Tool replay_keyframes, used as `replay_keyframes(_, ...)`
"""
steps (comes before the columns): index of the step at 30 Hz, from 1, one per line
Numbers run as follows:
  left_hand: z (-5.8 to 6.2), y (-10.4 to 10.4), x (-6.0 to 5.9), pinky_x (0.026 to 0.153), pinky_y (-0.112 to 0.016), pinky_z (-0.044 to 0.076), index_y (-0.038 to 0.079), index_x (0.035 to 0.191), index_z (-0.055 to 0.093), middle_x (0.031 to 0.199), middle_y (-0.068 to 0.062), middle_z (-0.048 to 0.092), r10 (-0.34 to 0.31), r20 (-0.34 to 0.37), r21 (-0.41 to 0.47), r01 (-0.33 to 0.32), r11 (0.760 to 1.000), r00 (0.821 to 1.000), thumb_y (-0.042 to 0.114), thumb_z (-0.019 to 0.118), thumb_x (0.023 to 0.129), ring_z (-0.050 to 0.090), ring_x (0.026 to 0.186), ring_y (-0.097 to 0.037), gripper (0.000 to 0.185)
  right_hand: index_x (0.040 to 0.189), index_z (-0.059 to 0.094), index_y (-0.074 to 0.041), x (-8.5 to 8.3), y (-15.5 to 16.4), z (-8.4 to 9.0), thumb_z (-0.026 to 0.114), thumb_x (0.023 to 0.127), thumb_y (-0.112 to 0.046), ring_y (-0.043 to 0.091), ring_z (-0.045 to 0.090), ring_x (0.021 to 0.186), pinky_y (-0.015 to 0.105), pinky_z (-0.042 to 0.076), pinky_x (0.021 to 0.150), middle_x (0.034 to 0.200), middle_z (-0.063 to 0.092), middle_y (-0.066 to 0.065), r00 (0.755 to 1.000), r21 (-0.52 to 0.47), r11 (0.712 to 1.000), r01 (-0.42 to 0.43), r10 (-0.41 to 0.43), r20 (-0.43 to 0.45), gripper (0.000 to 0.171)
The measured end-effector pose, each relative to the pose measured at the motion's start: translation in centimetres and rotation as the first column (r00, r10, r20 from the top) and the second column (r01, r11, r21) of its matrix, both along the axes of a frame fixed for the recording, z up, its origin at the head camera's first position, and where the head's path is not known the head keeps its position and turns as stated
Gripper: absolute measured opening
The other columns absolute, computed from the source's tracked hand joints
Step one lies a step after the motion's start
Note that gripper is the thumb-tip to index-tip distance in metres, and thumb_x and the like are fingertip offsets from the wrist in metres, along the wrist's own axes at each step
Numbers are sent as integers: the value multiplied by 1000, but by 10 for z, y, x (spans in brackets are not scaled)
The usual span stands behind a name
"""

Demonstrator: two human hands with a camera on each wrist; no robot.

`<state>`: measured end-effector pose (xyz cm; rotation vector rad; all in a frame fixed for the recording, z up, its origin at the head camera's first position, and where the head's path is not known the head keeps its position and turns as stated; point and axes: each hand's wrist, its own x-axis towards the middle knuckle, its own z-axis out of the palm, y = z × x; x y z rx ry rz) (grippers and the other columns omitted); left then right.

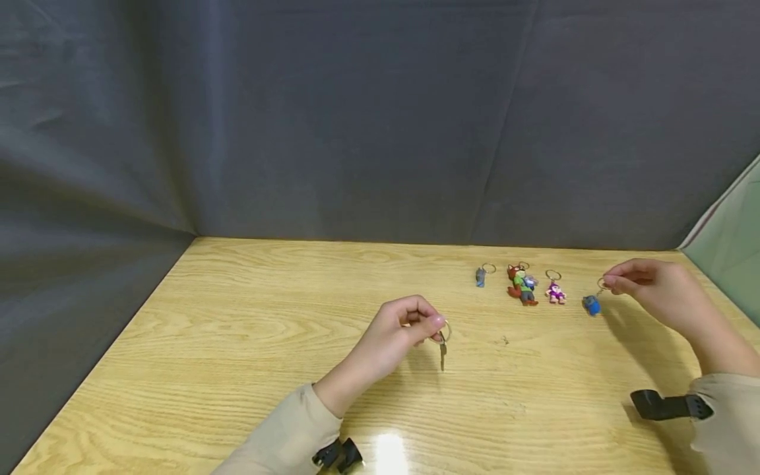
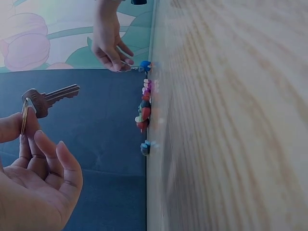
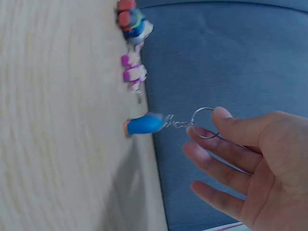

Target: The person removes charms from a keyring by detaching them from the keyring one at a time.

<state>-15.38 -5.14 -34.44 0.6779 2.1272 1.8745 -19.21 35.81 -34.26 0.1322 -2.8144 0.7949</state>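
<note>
My left hand [image 1: 410, 326] pinches a metal key ring [image 2: 24, 115] above the middle of the wooden table [image 1: 249, 330]; a silver key [image 1: 443, 355] dangles from that ring, also seen as the key [image 2: 50, 98] in the left wrist view. My right hand [image 1: 650, 290] pinches the ring [image 3: 204, 122] of a blue keychain charm [image 1: 591, 304], whose charm [image 3: 143, 124] hangs on a short chain with its lower end at the table surface.
Three more keychains lie in a row at the back right: a small grey-blue one [image 1: 481, 276], a fox figure [image 1: 521, 284] and a purple figure [image 1: 555, 291]. Dark cloth [image 1: 356, 119] walls the back and left. Black wrist straps [image 1: 667, 404] show near both sleeves.
</note>
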Motion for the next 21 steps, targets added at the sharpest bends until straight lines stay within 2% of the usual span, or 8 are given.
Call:
replay_keyframes(3, 2, -2, 0, 71, -27, 43, -1, 97, 65, 83, -2, 67, 9, -7, -3, -9, 1000, 1000, 14, 61, 100, 63, 84, -23, 16, 98, 69, 6, -10, 4, -1, 62, 99, -14, -6, 56, 66, 19, 41, 56, 82, 72, 15, 1000, 14, 1000, -20, 20, -10, 22)
replay_keyframes(8, 2, -3, -1, 73, -30, 45, -1, 97, 65, 84, -2, 67, 8, -14, -1, -8, 1000, 1000, 15, 61, 100, 63, 85, -25, 17, 97, 68, 10, -30, 12, 2, 60, 100, -11, 13, 63, 67, 28, 45, 55, 81, 71, 16, 998, 72, 996, -47, 43, 53, 23)
replay_keyframes(10, 3, -3, -2, 73, -30, 45, -1, 98, 65, 84, -1, 67, 8, -13, -1, -8, 1000, 1000, 15, 61, 100, 63, 86, -27, 17, 99, 68, 11, -37, 15, 3, 59, 100, -13, 21, 65, 69, 31, 46, 58, 82, 71, 16, 994, 98, 994, -51, 41, 104, 26)
replay_keyframes(13, 2, -3, -2, 73, -29, 45, -1, 97, 65, 83, -1, 66, 7, -9, 2, -7, 1000, 1000, 16, 61, 100, 62, 88, -33, 17, 100, 69, 9, -46, 20, 2, 61, 98, -13, 26, 65, 75, 35, 46, 63, 86, 71, 16, 985, 127, 990, -58, 36, 167, 23)
replay_keyframes(21, 1, -3, -3, 71, -27, 44, -1, 98, 65, 83, -1, 66, 5, -5, 1, -5, 1000, 1000, 16, 61, 100, 61, 90, -39, 18, 101, 71, 6, -57, 24, -5, 59, 98, -12, 37, 63, 86, 57, 46, 76, 88, 71, 14, 971, 185, 981, -64, 18, 239, 22)
